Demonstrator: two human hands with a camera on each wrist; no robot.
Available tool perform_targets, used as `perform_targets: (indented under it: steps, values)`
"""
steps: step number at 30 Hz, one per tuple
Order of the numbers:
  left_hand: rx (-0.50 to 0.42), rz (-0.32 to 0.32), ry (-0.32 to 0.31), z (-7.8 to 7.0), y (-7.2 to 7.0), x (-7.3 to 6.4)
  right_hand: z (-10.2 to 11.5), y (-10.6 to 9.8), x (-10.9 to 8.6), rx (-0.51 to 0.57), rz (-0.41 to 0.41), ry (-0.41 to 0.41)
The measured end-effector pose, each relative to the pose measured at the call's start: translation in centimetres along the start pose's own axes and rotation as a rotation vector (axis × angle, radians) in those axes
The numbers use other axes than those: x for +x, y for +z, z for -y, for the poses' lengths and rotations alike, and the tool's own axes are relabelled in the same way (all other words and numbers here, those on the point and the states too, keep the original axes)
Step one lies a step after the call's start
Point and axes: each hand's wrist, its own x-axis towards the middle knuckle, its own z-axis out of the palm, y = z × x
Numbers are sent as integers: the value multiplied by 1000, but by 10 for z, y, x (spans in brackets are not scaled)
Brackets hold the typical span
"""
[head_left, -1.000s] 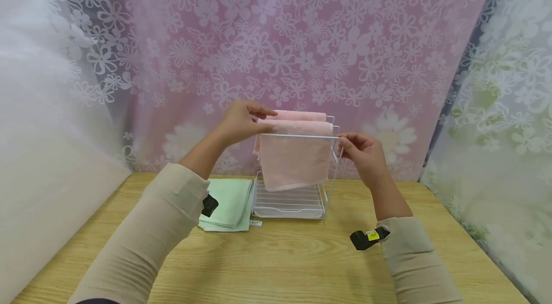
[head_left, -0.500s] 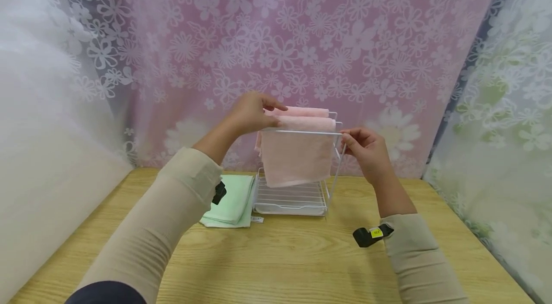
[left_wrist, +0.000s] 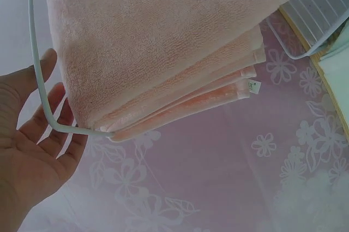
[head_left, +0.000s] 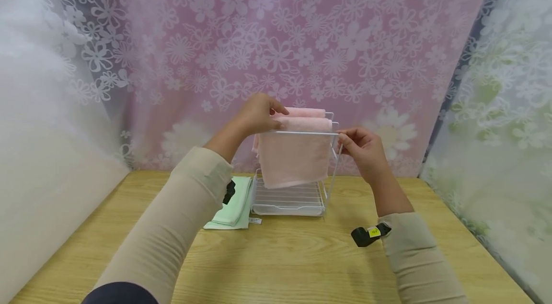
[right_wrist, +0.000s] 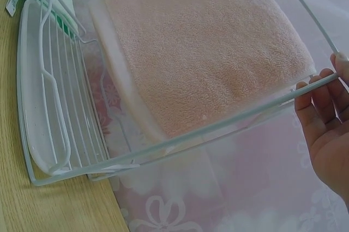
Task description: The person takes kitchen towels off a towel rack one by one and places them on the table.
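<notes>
A white wire towel rack (head_left: 293, 133) stands on the wooden table. Over its upper bars hang folded pink towels (head_left: 295, 158), with several layered edges and a small white tag in the left wrist view. My left hand (head_left: 260, 115) is at the left end of the towels' tops, thumb on the near fold and index finger over the far one, fingers loosely bent and spread apart. In the left wrist view a rack bar (left_wrist: 41, 79) passes between that thumb and fingers. At the front right corner, my right hand (head_left: 363, 151) pinches the rack's bar between thumb and fingers.
A slatted lower shelf with a white tray (right_wrist: 35, 101) forms the rack's base. Folded green towels (head_left: 235, 203) with a white tag lie left of it. The table (head_left: 280, 256) reaches up to a flowered pink curtain (head_left: 276, 31) behind, with pale sheets at both sides.
My left hand has slid a little to the right along the towels' tops. The right hand keeps its pinch on the rack's corner. Rack and towels have stayed in place.
</notes>
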Motion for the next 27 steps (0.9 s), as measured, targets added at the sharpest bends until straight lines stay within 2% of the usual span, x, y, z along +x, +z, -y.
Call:
perform_targets:
  steps: [9,18,27]
  values:
    - [9,26,-37,-4,3,5,-1,-1,2,-6,5,-9]
    - [-17,29,-31,-11,13,11,-2,1,0,27,-2,-7]
    - [17,27,-30,-17,20,18,0,2,-1,33,-7,-1]
